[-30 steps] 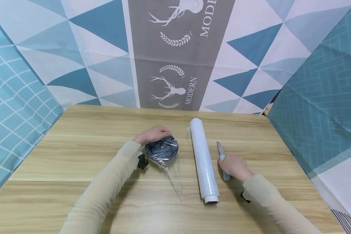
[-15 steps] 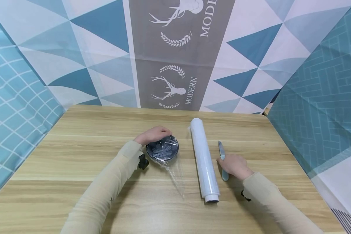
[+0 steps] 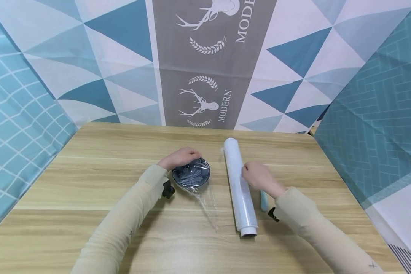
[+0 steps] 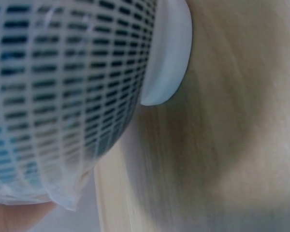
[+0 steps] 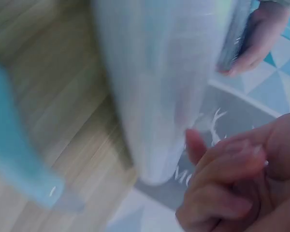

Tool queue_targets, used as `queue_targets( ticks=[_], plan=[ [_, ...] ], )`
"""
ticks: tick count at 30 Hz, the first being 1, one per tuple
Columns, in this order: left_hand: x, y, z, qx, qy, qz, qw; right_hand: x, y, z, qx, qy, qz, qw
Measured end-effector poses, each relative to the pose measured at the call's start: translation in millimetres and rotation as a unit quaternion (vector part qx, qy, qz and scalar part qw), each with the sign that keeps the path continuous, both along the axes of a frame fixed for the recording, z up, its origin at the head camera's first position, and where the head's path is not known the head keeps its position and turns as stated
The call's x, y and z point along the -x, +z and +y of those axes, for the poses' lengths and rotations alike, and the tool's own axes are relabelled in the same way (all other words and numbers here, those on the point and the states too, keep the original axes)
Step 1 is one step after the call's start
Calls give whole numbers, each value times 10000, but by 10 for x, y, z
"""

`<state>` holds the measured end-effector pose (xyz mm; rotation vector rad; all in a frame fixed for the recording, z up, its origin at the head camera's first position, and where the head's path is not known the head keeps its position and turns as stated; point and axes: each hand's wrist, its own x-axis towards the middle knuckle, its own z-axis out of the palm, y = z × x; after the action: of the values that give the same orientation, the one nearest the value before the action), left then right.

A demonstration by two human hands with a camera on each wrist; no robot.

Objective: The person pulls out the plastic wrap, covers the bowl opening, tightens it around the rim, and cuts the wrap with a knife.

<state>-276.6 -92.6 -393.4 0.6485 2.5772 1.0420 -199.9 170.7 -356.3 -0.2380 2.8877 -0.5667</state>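
Observation:
A bowl [image 3: 191,176] with a dark inside stands on the table, clear cling film stretched over it and a loose tail [image 3: 205,207] trailing toward the front. Its outside [image 4: 67,72] shows dark dashes on white in the left wrist view. My left hand [image 3: 180,156] grips the bowl's far left rim through the film. Right of the bowl lies a long roll of cling film [image 3: 242,201]. Over the roll's right side is my right hand [image 3: 259,176], fingers loosely curled and holding nothing. A knife with a light blue handle [image 3: 264,201] lies just beneath, its blade hidden by that hand in the head view.
The wooden table [image 3: 99,182] runs back to a grey panel with deer prints [image 3: 205,102] and blue triangle-patterned cloth. Teal tiled-pattern cloth [image 3: 380,125] hangs along the right side, and blue squared cloth [image 3: 17,106] along the left.
My right hand has let go of the knife, leaving it on the table, and has moved left and up over the cling film roll. My left hand stays at the bowl.

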Motion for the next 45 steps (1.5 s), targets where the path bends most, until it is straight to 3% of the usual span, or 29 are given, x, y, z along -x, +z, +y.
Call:
queue_targets(
  ticks=[4, 7, 10, 15, 22, 28, 33, 45],
  plan=[
    [-4, -2, -7, -2, 68, -2, 10000, 52, 7, -253, 1271, -336, -495, 9901],
    [1, -13, -8, -31, 97, 1, 9999, 74, -35, -445, 2320, -768, -845, 9660],
    [4, -20, -7, -57, 137, 16, 9999, 77, -64, -609, 2786, -1009, -867, 9512],
    [-3, -20, -10, -64, 167, 90, 9998, 35, -82, -796, 2856, -908, -1069, 9480],
    [-1, -30, -7, -99, 117, 215, 9997, 17, -46, -909, 2312, -532, -1043, 9659],
    [8, -39, -15, -93, 141, 211, 9996, 75, -18, -947, 2263, -603, -1420, 9618],
    [18, -52, -21, -10, 133, 318, 9994, 118, 20, -1035, 2107, -654, -1468, 9642],
    [-15, -26, -6, -19, 167, 415, 9990, 161, -42, -1198, 2783, -926, -1748, 9399]
  ],
)
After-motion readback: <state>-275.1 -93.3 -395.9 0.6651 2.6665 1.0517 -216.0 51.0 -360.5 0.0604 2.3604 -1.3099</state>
